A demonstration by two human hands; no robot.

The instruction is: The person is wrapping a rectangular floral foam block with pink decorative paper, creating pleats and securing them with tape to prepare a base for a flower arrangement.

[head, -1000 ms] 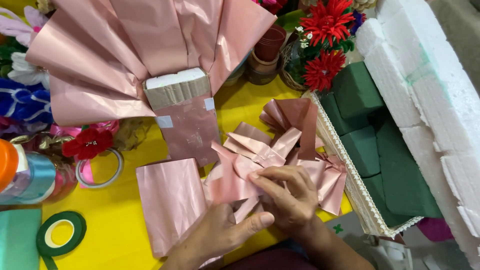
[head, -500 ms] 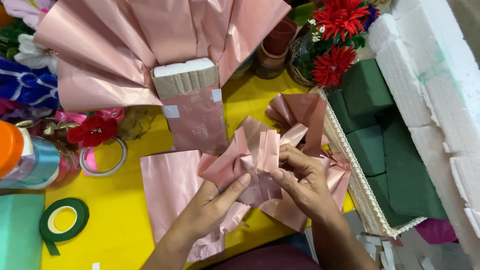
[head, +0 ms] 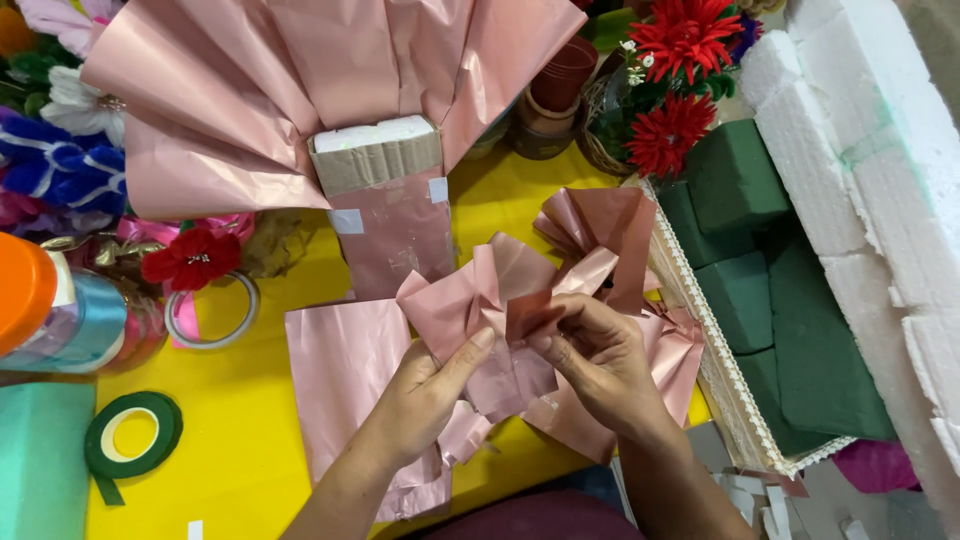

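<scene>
Pinching a folded piece of pink paper (head: 500,310) between them, the left hand (head: 425,385) and right hand (head: 595,365) press its pleats together above the yellow table (head: 240,460). More pink sheets (head: 345,370) lie underneath. Green foam blocks (head: 760,300) fill the basket (head: 720,380) just right; a green tape roll (head: 132,435) lies far left.

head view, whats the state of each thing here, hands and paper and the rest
left hand: pinching the folded pink paper piece
right hand: pinching the same piece at its gathered middle
flat pink sheet: lying on the yellow table
big pink paper fan: spread open, taped to a cardboard-wrapped block
green tape roll: lying flat, end loose
green foam blocks: stacked in the lace-edged tray
red flowers: upright in a basket
</scene>
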